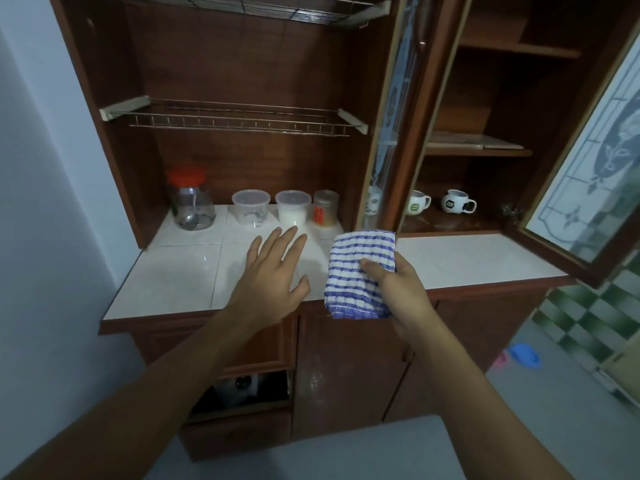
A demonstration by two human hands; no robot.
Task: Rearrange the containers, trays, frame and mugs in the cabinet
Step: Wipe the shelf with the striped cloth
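Nearest to me, below the worktop, the lower cupboard front (346,368) is brown wood, and an open gap (242,389) on its left side shows something dark and white that I cannot make out. A blue slipper (524,355) lies on the floor off to the right. Above the front edge of the white tiled counter (173,275), my left hand (273,271) is palm down with its fingers straight and spread, holding nothing; I cannot tell whether it touches the tiles or hovers just over them. Just beside it, my right hand (398,289) grips a folded blue-and-white striped cloth (360,275), thumb on top. The cloth hides part of the counter behind it. Further back, against the cabinet's rear wall, the containers stand in a row: a glass jar with a red lid (192,202), a clear empty-looking tub (251,209), a tub with white contents (292,211) and a small brownish container (325,209). To the right, an open glass door (391,133) stands edge-on between that bay and the next, half hiding one mug (374,202). Two more mugs (419,202) (457,201) sit on the lowest shelf there. A flat panel (474,140) lies on the shelf above; tray or frame, I cannot tell. A wire rack (235,121) hangs over the containers.
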